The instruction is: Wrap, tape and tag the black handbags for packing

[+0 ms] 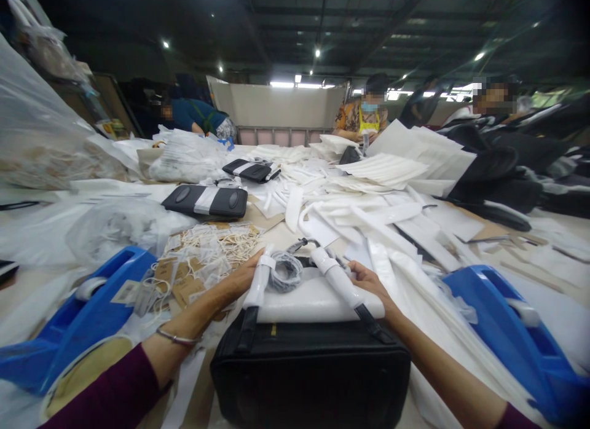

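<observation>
The left hand (244, 275) and right hand (371, 283) are flanking a black bag (308, 373), grip unclear; white foam (308, 303) is apparently covering its top, blue dispensers (94, 321) standing either side.

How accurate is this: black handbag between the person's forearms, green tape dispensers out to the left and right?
Colour's wrong: head view shows blue tape dispensers, left one and right one. The black handbag is between the forearms, as stated.

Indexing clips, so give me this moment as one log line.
left hand: at wrapped handle | right hand: beside white padding | black bag: nearest camera | blue dispensers: both sides
</observation>
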Demonstrator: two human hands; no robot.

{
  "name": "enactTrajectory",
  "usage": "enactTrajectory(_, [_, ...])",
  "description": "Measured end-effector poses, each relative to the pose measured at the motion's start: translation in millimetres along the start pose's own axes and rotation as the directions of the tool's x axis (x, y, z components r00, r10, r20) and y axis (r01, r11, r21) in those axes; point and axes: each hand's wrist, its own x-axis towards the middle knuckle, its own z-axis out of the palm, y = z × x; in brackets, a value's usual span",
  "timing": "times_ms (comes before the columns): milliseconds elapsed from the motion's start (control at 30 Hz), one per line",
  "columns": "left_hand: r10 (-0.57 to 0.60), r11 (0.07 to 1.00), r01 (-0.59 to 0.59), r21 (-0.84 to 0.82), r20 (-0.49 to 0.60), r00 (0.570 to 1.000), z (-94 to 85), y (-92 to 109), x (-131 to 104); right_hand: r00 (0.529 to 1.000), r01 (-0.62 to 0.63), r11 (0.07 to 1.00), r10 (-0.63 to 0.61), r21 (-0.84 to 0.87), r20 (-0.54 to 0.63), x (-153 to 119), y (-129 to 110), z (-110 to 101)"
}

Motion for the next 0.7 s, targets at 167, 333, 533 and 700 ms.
enactTrajectory(167, [0.086,0.996,-0.087,-0.009,-0.03,0.996,3.0,-7.4,5.2,0.999,0.053,0.99,-0.052,-0.128,0.013,4.5,0.4,-2.8])
enactTrajectory(333, [0.165,0.979,-0.15,0.135,-0.101,0.981,2.3,-17.7,8.5,0.977,0.208,0.934,-0.213,-0.292,0.012,8.3,-5.3,1.4])
enactTrajectory(533, [0.164,0.969,-0.144,0.199,-0.087,0.983,-3.5,-25.1,16.2,0.983,0.177,0.915,-0.18,-0.363,0.024,11.9,-6.6,7.6])
enactTrajectory(700, [0.174,0.951,-0.136,0.278,-0.115,0.978,-4.4,-26.7,25.1,0.967,0.194,0.829,-0.252,-0.525,-0.04,20.2,-3.9,7.8])
